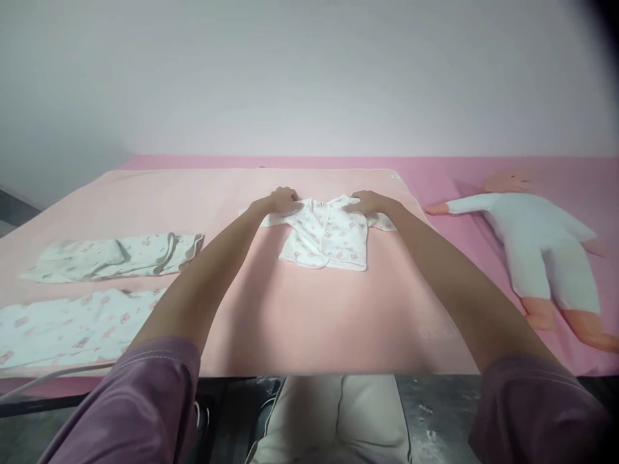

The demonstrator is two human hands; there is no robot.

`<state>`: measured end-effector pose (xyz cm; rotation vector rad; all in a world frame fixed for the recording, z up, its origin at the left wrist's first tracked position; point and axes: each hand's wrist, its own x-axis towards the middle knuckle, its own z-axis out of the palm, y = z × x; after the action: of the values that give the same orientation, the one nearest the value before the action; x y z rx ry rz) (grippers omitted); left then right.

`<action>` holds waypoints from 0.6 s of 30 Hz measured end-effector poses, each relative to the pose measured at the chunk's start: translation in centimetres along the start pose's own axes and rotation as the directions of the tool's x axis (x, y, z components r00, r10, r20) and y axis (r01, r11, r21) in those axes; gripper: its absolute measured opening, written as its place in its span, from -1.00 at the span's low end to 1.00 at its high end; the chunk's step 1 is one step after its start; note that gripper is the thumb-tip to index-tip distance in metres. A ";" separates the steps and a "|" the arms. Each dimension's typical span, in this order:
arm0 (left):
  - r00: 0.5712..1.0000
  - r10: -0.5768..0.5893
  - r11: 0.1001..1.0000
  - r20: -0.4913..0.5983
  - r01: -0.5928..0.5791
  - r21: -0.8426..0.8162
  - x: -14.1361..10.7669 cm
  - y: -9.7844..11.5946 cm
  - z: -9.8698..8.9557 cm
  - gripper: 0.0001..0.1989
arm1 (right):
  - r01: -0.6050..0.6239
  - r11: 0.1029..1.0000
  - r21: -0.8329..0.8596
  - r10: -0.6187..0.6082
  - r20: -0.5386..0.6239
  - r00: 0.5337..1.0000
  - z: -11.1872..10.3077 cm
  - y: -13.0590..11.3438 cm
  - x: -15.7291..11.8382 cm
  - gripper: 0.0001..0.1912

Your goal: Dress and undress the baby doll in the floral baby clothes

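Observation:
A small white baby shirt [333, 235] with a pinkish print lies spread on the peach mat, its front hem toward me and its sleeves out to both sides. At the shoulder on the left, my left hand [285, 200] is closed on the cloth, with its fingertips partly hidden. My right hand [368, 202] grips the other shoulder beside the neckline, its fingers curled on the fabric. Both forearms reach across the mat, and parts of the sleeves show beyond the hands.
Folded printed baby clothes [116, 254] lie at the left, with another printed white cloth [77, 322] nearer me. A baby doll [536, 238] in white clothing rests at the right on the pink cover [459, 183]. The peach mat [309, 322] ends at the table's front edge. Behind stands a pale wall.

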<state>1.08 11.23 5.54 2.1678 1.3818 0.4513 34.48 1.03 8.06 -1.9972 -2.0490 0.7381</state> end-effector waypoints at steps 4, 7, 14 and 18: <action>0.983 0.155 0.985 0.094 -0.146 -0.094 0.9 -0.6 -1.5 -0.62 | 0.059 0.958 0.279 -0.100 0.136 0.986 -1.3 0.5 -1.2 -0.28; 0.979 0.192 0.970 0.072 -0.178 -0.164 -0.3 0.1 -2.9 -0.54 | 0.017 0.920 0.390 -0.078 0.140 0.987 -2.3 1.0 -2.5 -0.32; 0.952 0.296 0.944 -0.084 -0.305 -0.130 -5.7 6.8 -6.8 -0.48 | 0.277 0.872 0.404 -0.213 -0.197 0.957 -5.7 -1.6 -9.2 -0.50; 0.869 0.443 0.884 -0.220 -0.464 -0.054 -9.3 11.8 -9.5 -0.53 | 0.452 0.849 0.273 -0.307 -0.443 0.843 -7.8 -5.0 -15.4 -0.55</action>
<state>0.68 1.12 20.22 2.4061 0.8998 0.9221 34.88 -12.10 20.26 -1.3305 -1.8253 0.5396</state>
